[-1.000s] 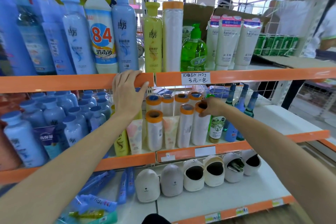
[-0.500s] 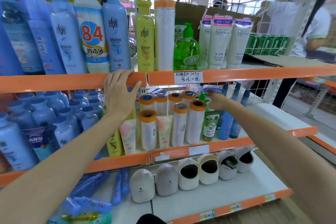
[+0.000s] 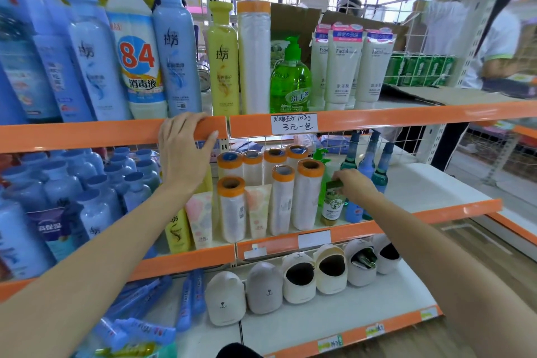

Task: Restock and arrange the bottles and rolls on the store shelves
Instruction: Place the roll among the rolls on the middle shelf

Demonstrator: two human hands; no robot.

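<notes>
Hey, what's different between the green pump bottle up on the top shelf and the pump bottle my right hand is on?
The top-shelf pump bottle is wide, clear bright green throughout, and nothing touches it. The middle-shelf pump bottle is slimmer, pale with a leafy label, and the right hand rests at its neck. The upper one stands at the shelf front; the lower sits beside the rolls. Both have green pump tops.

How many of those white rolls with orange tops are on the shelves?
8. One tall roll stands on the top shelf. Seven are on the middle shelf: four behind, three in front. More may be hidden.

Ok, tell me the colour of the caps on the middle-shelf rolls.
Orange caps, white rolls; head view.
</notes>
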